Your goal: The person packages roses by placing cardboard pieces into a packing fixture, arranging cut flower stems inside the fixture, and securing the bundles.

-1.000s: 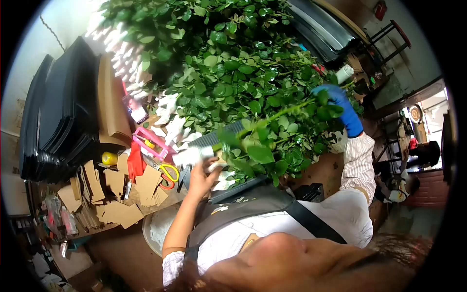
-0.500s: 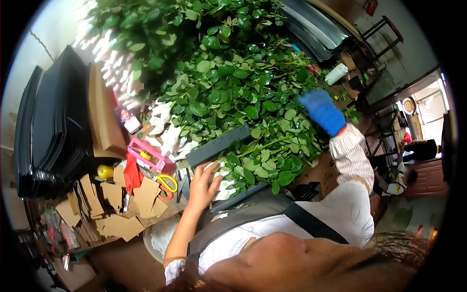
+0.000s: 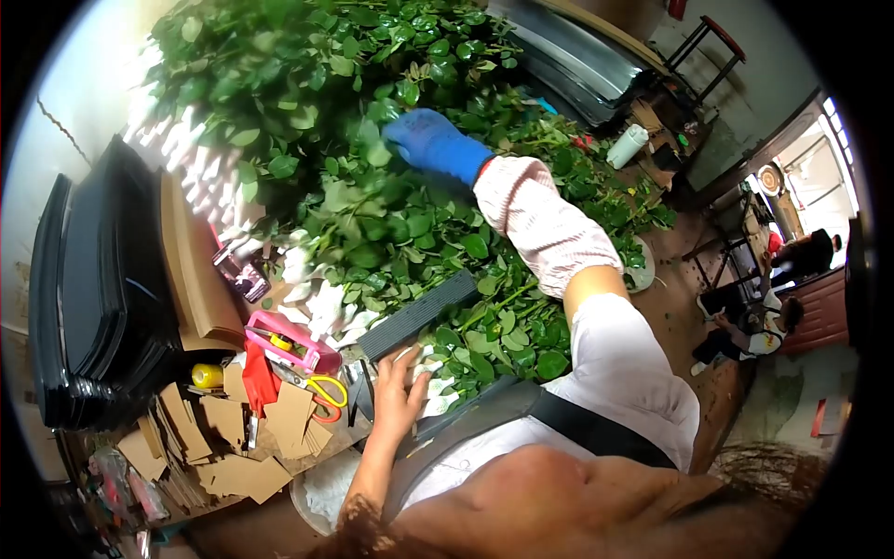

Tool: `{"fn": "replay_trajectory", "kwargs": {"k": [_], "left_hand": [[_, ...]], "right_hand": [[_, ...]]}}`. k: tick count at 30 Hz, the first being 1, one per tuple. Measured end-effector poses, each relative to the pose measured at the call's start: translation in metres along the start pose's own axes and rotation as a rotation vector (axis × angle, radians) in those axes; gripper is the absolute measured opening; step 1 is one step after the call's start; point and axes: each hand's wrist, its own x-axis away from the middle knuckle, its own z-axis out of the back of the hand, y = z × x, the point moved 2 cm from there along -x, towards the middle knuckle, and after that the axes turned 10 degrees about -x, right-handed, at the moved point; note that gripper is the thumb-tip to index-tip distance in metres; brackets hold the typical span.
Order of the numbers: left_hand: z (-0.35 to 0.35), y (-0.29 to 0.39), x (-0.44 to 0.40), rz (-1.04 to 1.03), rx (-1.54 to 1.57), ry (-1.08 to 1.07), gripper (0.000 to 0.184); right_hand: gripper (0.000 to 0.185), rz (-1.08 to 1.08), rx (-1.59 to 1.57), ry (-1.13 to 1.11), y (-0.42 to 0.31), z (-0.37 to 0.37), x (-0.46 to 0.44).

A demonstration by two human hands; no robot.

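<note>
Many leafy stems [image 3: 298, 70] remain heaped at the far side around the gloved right hand [image 3: 424, 140], grip unclear, while the left hand [image 3: 399, 396], fingers apart, rests beside a smaller near bunch [image 3: 498, 340].

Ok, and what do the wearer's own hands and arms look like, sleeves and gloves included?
The right hand wears a blue glove with a thin reddish edge at the cuff. A pale, finely striped oversleeve, gathered near the elbow, covers that forearm; above it is a white sleeve. The left hand has no glove, and its visible forearm is uncovered.
</note>
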Motion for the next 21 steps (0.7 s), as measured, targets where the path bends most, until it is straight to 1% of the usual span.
{"fn": "replay_trajectory", "kwargs": {"k": [1, 2, 4, 5, 6, 7, 8, 10, 13, 14, 16, 19, 21], "left_hand": [[0.0, 0.002, -0.001, 0.004, 0.03, 0.009, 0.048], [0.0, 0.004, -0.001, 0.041, 0.101, -0.012, 0.047], [0.0, 0.007, -0.001, 0.033, 0.122, 0.007, 0.047], [-0.003, -0.001, 0.001, -0.027, 0.061, 0.028, 0.05], [-0.003, -0.001, 0.002, -0.026, 0.05, 0.018, 0.051], [-0.002, -0.001, 0.002, -0.023, 0.038, 0.011, 0.053], [-0.002, -0.001, 0.001, -0.015, 0.03, 0.009, 0.054], [-0.004, -0.005, 0.001, -0.03, -0.014, 0.019, 0.057], [0.0, 0.001, 0.001, 0.016, 0.087, -0.002, 0.058], [-0.001, 0.0, 0.001, 0.008, 0.081, 0.004, 0.057], [-0.003, -0.003, 0.001, -0.008, 0.07, 0.006, 0.057], [-0.003, -0.003, 0.001, 0.006, 0.067, -0.011, 0.057], [-0.001, -0.004, 0.001, -0.015, 0.05, -0.007, 0.057]], "right_hand": [[0.025, 0.171, -0.119, 0.211, 0.001, 0.009, 0.009], [0.024, 0.176, -0.138, 0.251, -0.001, 0.016, 0.019], [0.026, 0.01, -0.129, -0.035, 0.005, 0.022, 0.034], [0.028, -0.055, -0.1, -0.012, 0.01, 0.025, 0.039], [0.03, -0.114, -0.078, 0.012, 0.014, 0.027, 0.042], [0.036, -0.169, -0.147, 0.01, 0.02, 0.033, 0.037], [0.038, -0.112, -0.177, 0.141, 0.027, 0.032, 0.034], [0.036, -0.064, -0.137, 0.227, 0.02, 0.024, 0.028], [0.047, 0.253, -0.239, 0.105, -0.003, -0.015, 0.014], [0.048, 0.255, -0.228, -0.011, -0.014, -0.029, 0.006], [0.043, 0.261, -0.122, -0.096, -0.033, -0.059, 0.005], [0.043, 0.124, 0.152, -0.502, -0.048, -0.08, -0.007], [0.042, 0.207, 0.022, -0.115, -0.047, -0.069, -0.002]]}}
